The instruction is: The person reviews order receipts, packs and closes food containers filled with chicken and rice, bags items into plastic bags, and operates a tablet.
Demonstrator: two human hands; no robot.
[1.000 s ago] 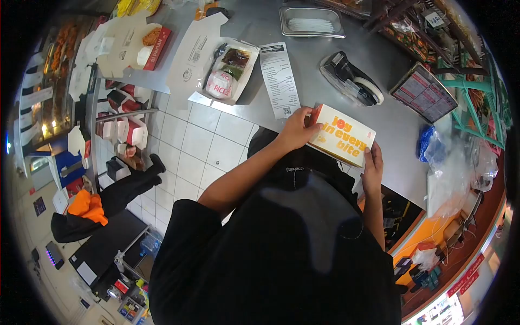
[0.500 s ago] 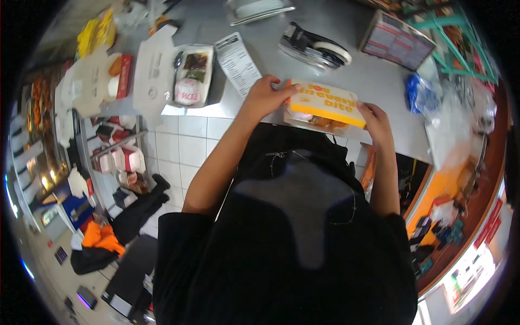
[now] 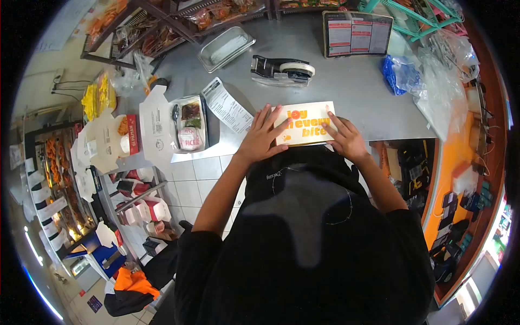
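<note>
A cardboard meal box with a cream lid and orange "joy in every bite" lettering lies at the front edge of the counter, its lid down. My left hand is open, its fingers spread over the left end of the lid and the thumb by the front corner. My right hand is open too, with fingertips resting on the lid's right side. The lid hides the contents. Left of it stands an open box with a paper-wrapped round item, dark and green food, and a black spoon.
A printed receipt lies beside the open box. Behind are a tape dispenser, a metal tray and a framed red-and-white sheet. Another open box with fried food is far left. Plastic bags lie right.
The meal box's lid has gone from raised, with food showing beneath, to down. My hands have shifted from its edges onto the top. My view has tilted, showing more of the counter's back.
</note>
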